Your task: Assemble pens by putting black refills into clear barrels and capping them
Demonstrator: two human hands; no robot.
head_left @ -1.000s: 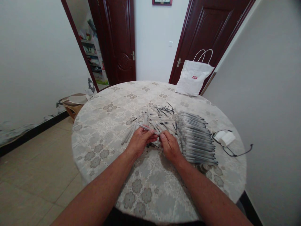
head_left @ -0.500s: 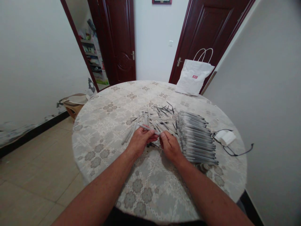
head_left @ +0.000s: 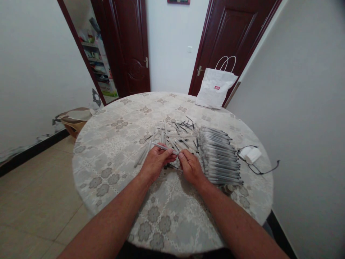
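Note:
Both my hands are together over the middle of a round table (head_left: pixel 113 118) with a flowered cloth. My left hand (head_left: pixel 155 162) is closed around a pale pen barrel (head_left: pixel 161 146) that sticks out up and to the left. My right hand (head_left: pixel 190 166) pinches the other end of that same pen. Just beyond my fingers lies a loose heap of pen barrels and thin dark refills (head_left: pixel 175 135). To the right of my right hand, several finished pens lie side by side in a neat row (head_left: pixel 219 154).
A white paper bag (head_left: pixel 215 88) with handles stands at the table's far edge. Glasses and a small white folded thing (head_left: pixel 250 155) lie at the right. Two dark wooden doors (head_left: pixel 129 46) are behind, and a low stool (head_left: pixel 74 120) is on the floor at the left.
My hands keep the same grip on the pen. The view has shifted a little, so everything sits slightly further left in the picture.

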